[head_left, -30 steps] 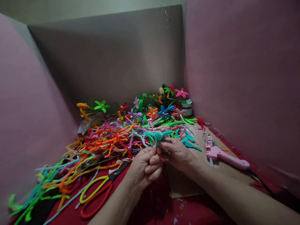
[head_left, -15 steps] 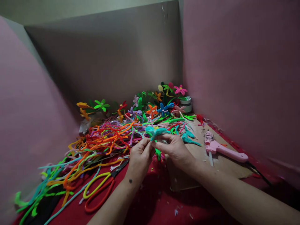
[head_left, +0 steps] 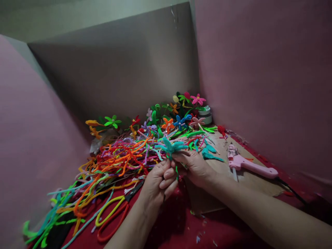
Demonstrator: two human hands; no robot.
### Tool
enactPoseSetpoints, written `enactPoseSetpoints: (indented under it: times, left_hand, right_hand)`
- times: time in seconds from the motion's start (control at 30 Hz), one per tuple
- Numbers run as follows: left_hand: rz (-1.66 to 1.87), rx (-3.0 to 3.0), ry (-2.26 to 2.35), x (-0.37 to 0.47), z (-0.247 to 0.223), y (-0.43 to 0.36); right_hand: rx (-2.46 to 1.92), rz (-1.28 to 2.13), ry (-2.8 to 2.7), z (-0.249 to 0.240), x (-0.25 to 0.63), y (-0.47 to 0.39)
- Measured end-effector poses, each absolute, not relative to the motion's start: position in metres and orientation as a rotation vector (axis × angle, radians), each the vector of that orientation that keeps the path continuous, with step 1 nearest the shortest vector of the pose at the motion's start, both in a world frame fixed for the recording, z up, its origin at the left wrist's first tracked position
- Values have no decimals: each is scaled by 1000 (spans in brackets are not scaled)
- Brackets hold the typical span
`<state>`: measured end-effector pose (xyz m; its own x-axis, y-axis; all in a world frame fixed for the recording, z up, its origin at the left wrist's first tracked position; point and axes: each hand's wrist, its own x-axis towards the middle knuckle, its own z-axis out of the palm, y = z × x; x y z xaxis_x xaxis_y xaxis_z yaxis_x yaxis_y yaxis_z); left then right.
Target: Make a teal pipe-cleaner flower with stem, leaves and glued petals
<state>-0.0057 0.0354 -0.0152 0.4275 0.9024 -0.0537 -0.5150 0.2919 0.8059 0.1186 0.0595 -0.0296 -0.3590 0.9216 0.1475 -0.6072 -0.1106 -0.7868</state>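
Observation:
A teal pipe-cleaner flower [head_left: 171, 146] stands upright between my hands, its petals spread out above the fingertips. My left hand [head_left: 163, 178] is closed round the green stem below the bloom, fingers curled inward. Thumb and fingers of my right hand [head_left: 193, 166] pinch the flower's base from the right side. A bit of green stem [head_left: 176, 172] shows between the hands; the rest of it is hidden by my fingers. Just right of my right hand lie loose teal petals [head_left: 209, 152] on a cardboard sheet [head_left: 207, 200].
A pink glue gun [head_left: 249, 165] rests on the cardboard at right. Scissors with yellow and red handles [head_left: 112, 218] lie at left, beside a heap of coloured pipe cleaners [head_left: 116, 152]. Finished flowers [head_left: 167, 124] and a white-lidded jar [head_left: 204, 116] stand at the back, near the walls.
My left hand has turned, and its fingers now curl round the stem beneath the flower. The bloom has tipped more upright, showing its petals from the side. The view has shifted slightly.

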Motion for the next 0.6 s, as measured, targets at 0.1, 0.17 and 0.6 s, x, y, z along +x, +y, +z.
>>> enactPoseSetpoints:
  times: [0.1, 0.17, 0.6]
  left_hand:
    - [935, 798, 475, -8, -16, 35]
    - [933, 902, 571, -8, -16, 34]
    - [1240, 1779, 1409, -10, -30, 39]
  right_hand:
    - [-444, 1842, -966, -30, 121, 61]
    - [-444, 1800, -913, -31, 121, 61]
    - [-448, 1507, -1061, -32, 116, 57]
